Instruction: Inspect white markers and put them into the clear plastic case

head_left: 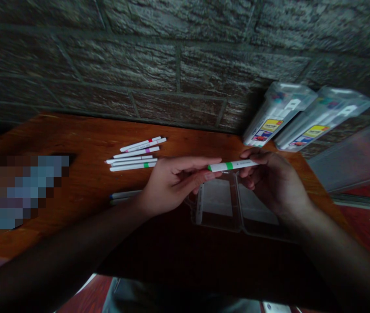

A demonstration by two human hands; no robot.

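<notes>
A white marker (229,166) with a green band and green tip end lies level between my two hands. My left hand (171,182) is closed on its green end, thumb below and fingers above. My right hand (278,180) pinches the other end, which its fingers partly hide. Beneath both hands an open clear plastic case (217,225) rests on the table, with a pale insert and what looks like a white marker (199,208) along its left side. Beyond my left wrist lie several white markers (135,153) with red, pink, purple and green bands.
Two filled clear marker cases (278,115) (325,117) lean against the stone-block wall (132,56) at the back right. More pens (124,196) lie partly hidden behind my left forearm. A pixelated patch covers the left of the wooden table (83,134).
</notes>
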